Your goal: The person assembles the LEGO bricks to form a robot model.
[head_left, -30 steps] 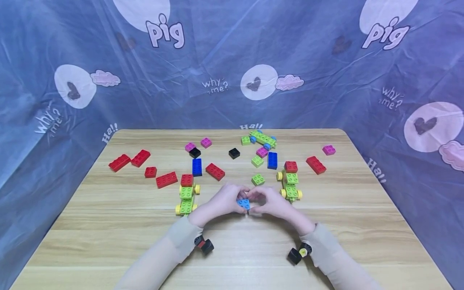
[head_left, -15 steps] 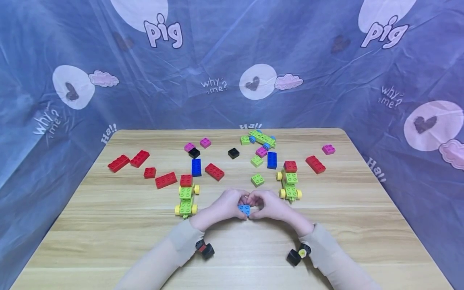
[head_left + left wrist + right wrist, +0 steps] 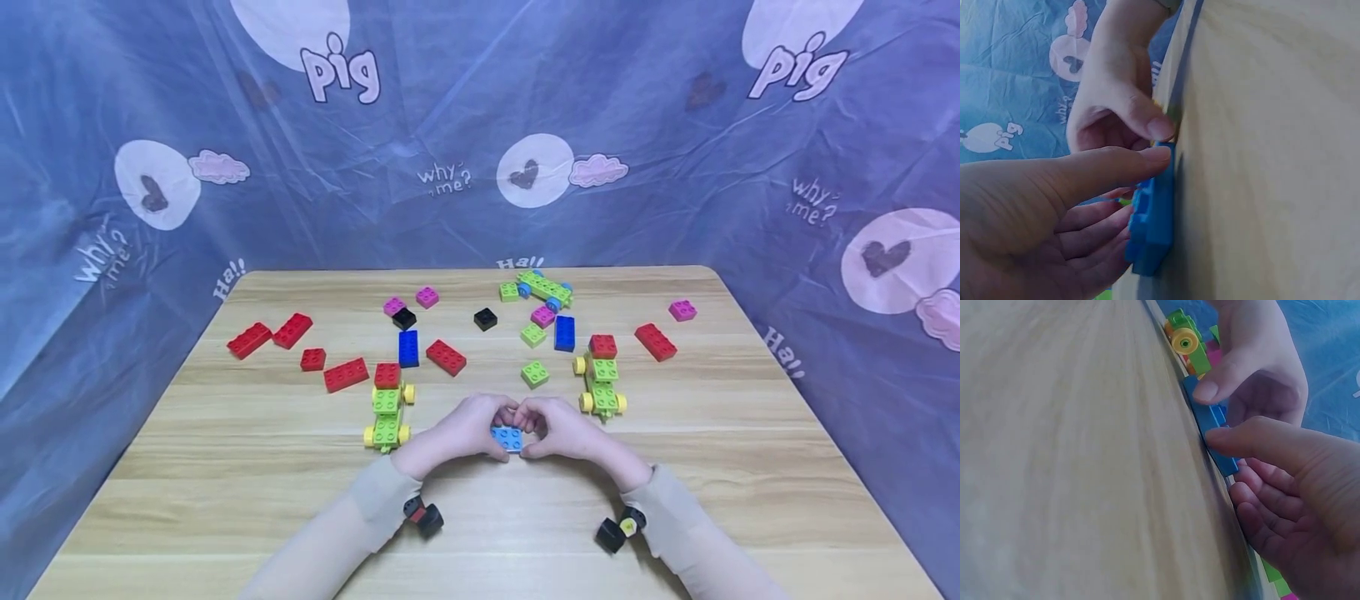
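A light blue building brick (image 3: pixel 507 439) with studs on top lies between both hands, close over the table. My left hand (image 3: pixel 477 423) pinches it from the left. In the left wrist view, its thumb lies along one long side of the brick (image 3: pixel 1161 215) and its fingers curl on the studded side. From the right, my right hand (image 3: pixel 558 427) holds the same brick, thumb tip on its side in the right wrist view. Two green wheeled cars flank the hands: a left car (image 3: pixel 386 417) and a right car (image 3: pixel 602 387), each with yellow wheels and a red brick.
Beyond the hands lie loose bricks: green (image 3: pixel 535 373), red (image 3: pixel 446 357), dark blue (image 3: pixel 565 333), black (image 3: pixel 485 318) and pink (image 3: pixel 682 310). A green base with blue wheels (image 3: pixel 545 289) stands near the table's back edge. A blue printed cloth hangs around the table (image 3: pixel 510 533).
The light blue brick and both hands have shifted slightly toward the near edge. More of its studs show now between the fingers. The other bricks and cars stay put.
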A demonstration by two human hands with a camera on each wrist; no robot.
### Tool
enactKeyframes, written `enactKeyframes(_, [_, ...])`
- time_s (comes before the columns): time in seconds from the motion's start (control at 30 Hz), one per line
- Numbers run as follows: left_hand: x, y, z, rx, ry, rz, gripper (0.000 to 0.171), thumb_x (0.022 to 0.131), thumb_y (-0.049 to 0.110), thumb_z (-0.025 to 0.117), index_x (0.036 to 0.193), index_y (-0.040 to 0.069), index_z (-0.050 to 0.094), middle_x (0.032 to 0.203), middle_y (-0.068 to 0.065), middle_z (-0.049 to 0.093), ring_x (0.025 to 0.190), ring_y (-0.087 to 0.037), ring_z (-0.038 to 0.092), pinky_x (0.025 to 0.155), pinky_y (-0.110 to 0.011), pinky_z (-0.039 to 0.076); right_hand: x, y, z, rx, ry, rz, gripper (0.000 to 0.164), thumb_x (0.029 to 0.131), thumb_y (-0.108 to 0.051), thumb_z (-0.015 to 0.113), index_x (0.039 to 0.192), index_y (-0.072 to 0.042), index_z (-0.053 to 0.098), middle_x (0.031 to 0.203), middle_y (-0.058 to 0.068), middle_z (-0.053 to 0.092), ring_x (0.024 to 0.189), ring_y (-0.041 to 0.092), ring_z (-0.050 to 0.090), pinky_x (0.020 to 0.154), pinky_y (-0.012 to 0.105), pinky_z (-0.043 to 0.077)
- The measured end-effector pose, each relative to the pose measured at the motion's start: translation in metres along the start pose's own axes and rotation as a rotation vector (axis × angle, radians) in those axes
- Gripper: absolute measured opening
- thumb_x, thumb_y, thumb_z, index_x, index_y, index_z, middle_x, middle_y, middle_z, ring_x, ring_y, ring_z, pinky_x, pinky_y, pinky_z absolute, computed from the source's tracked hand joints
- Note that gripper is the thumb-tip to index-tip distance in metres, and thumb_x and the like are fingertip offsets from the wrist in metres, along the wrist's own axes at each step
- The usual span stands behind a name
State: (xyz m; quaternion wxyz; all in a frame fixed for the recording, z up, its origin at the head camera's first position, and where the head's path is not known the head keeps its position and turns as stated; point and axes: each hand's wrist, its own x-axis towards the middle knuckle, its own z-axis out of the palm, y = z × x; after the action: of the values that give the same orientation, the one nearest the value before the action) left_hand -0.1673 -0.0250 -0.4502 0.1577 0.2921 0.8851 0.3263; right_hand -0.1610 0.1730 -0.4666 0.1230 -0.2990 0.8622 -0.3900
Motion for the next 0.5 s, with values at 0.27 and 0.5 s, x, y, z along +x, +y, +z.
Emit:
enactKeyframes(0.27, [-0.006,-0.004,-0.012,0.021,-0.034,-0.023,0.055,0.058,0.008,0.090,0.107,0.006,0.065,0.097,-0.001,0.067,0.089,-0.013,0.060,0.081,-0.024,0.050,0.000,-0.001,-0.001,-0.009,-0.016,0.004,0.032,0.066,-0.011,0.081,0.092,-0.011,0.063,0.083,-0.006,0.061,0.077,0.006,0.055,0.071,0.022,0.049])
enactKeyframes(0.5, [-0.009,-0.006,-0.019,-0.002,-0.079,-0.039,0.050,0.057,0.005,0.088,0.101,0.007,0.064,0.094,-0.001,0.065,0.088,-0.014,0.060,0.083,-0.026,0.050,-0.001,-0.002,-0.003,-0.002,-0.031,0.024,0.032,0.066,-0.011,0.082,0.091,-0.010,0.062,0.082,-0.005,0.060,0.077,0.006,0.054,0.071,0.022,0.049])
